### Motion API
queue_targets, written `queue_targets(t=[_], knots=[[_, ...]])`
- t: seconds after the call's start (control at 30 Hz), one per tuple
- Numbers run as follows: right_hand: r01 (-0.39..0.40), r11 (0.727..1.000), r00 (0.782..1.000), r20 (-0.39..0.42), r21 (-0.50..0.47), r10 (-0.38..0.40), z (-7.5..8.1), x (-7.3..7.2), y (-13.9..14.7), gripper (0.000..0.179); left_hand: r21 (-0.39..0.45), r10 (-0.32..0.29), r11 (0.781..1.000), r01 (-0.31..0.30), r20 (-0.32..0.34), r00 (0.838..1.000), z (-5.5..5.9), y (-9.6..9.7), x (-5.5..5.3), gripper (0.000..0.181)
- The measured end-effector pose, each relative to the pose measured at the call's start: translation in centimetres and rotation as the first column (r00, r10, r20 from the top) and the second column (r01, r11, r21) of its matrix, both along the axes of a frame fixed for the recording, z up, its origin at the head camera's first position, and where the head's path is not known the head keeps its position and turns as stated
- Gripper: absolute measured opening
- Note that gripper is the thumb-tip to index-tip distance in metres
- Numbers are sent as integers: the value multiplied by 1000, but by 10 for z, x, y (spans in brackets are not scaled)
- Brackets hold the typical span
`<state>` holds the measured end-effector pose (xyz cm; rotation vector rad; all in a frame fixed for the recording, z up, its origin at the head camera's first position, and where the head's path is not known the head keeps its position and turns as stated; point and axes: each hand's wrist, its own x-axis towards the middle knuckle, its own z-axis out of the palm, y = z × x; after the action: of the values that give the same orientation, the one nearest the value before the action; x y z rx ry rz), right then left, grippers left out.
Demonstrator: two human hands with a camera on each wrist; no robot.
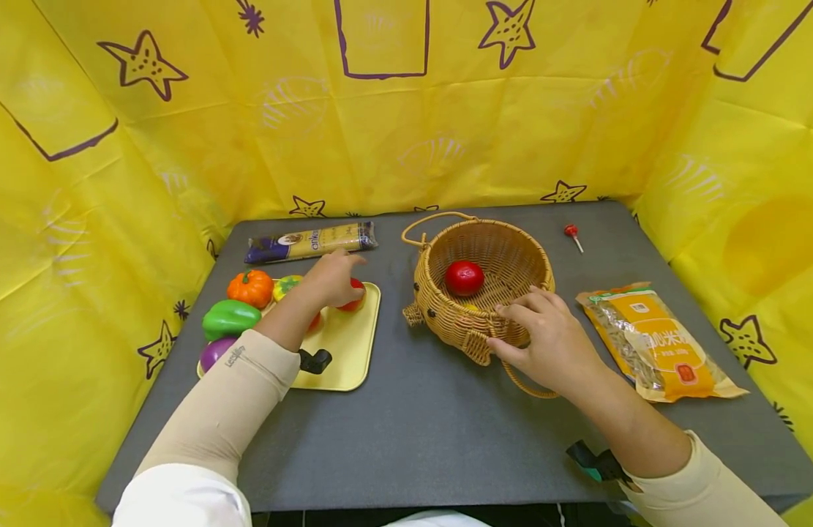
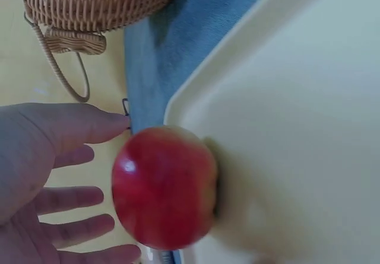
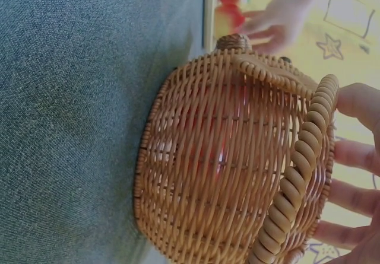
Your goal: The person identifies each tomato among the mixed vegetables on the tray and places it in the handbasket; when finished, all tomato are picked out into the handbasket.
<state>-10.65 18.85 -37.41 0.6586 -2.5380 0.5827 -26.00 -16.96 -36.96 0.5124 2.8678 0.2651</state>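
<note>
My left hand reaches over the pale yellow tray, its fingers spread and nearly straight. A red apple sits at the tray's edge, right by the left thumb and fingertips. On the other side, my right hand is at the near rim of a wicker basket shaped like a pig. Its fingers reach loosely past the rim and the thumb lies by the twisted handle. Inside the basket lies a red round fruit with a bit of yellow beside it.
The tray also bears an orange pumpkin, a green pepper, a purple vegetable and other produce. Behind it lies a pasta packet. Right of the basket are a lollipop and an orange food bag. Yellow cloth walls surround the table.
</note>
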Motion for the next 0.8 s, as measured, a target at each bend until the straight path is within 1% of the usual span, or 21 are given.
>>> queue_targets(t=[0.1, 0.27, 0.37, 0.57, 0.7, 0.8], knots=[[-2, 1000, 1000, -7, -2, 2, 0, 0, 0, 43, -3, 17, 1000, -17, 11, 1000, -3, -3, 2, 66], [-1, 1000, 1000, -6, -3, 1, 0, 1, 0, 42, 2, 9, 1000, -9, 13, 1000, -9, -6, 4, 64], [2, 1000, 1000, 3, 0, -2, 1, 1, 0, 42, 14, -1, 1000, 1, 12, 1000, -12, -7, 5, 59], [15, 1000, 999, 30, 9, -15, 4, 2, 0, 42, 29, -15, 999, 15, -14, 1000, -14, -7, 8, 46], [19, 1000, 999, 41, 14, -20, 4, 3, -1, 41, 37, -17, 999, 18, -35, 999, -16, -8, 9, 46], [15, 1000, 999, 38, 16, -16, 4, 3, -1, 41, 48, -20, 999, 24, -65, 998, -17, -8, 10, 46]])
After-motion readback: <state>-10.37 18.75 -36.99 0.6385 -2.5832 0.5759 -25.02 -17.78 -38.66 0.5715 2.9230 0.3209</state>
